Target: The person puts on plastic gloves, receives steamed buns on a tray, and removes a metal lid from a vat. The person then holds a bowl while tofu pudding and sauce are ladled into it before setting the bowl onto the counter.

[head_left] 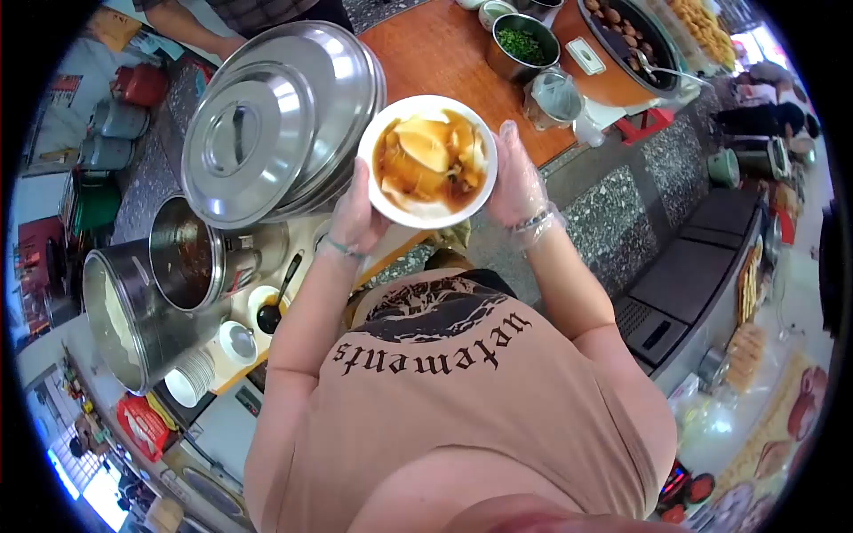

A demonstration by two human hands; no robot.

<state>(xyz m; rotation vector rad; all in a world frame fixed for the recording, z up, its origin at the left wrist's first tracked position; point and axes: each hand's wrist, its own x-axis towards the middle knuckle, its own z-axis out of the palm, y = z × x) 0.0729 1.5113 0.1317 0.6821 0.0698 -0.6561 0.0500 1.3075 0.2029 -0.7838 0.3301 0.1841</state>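
Observation:
A white bowl [484,197] is held level between my two hands, with pale soft pieces, probably tofu pudding [424,145], in brown sauce inside. My left hand [357,213], in a clear plastic glove, grips the left side, its thumb up along the rim and its other fingers hidden underneath. On the opposite side my right hand [518,182], gloved the same way, presses against the bowl with its thumb near the rim. Just left of the bowl is a large round steel lid [244,147] on a wide pot.
Left stand a steel pot of dark liquid [182,253], a tall pot of white contents [115,315], stacked bowls [191,377] and a black ladle [290,277]. Beyond the bowl, an orange-brown table [418,53] bears chopped greens [522,46] and a large cooker [613,58]. Another person's hand [229,46] is near the lid.

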